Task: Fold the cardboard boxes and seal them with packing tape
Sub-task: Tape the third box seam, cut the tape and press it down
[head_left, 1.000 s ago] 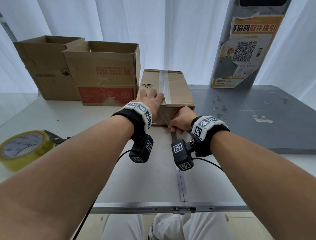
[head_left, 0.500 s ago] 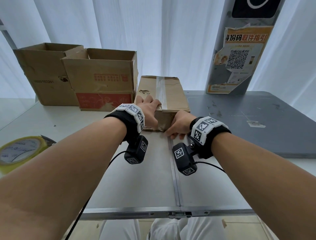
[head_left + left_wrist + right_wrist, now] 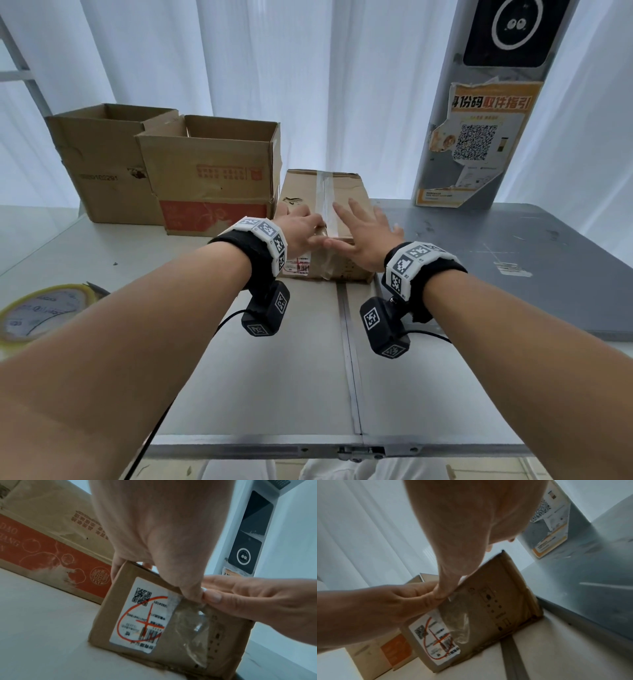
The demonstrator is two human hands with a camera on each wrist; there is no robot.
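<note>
Head view shows the small sealed box (image 3: 325,219) at about twelve o'clock on the table (image 3: 274,359), just right of the open box with the red band (image 3: 209,178), a second open box (image 3: 99,161) behind that at eleven. The left hand (image 3: 301,231) lies over the near-left top edge, fingers wrapping the far side and thumb down on the clear tape (image 3: 190,626) where it turns onto the front face, likely to steady the box and bed the tape end. The right hand (image 3: 363,236) is spread flat, fingers straight over the top, gripping nothing; its thumb (image 3: 211,596) meets the left thumb at that corner, seemingly pressing the same strip. The tape roll (image 3: 37,311) waits at nine o'clock, within reach for the next box.
</note>
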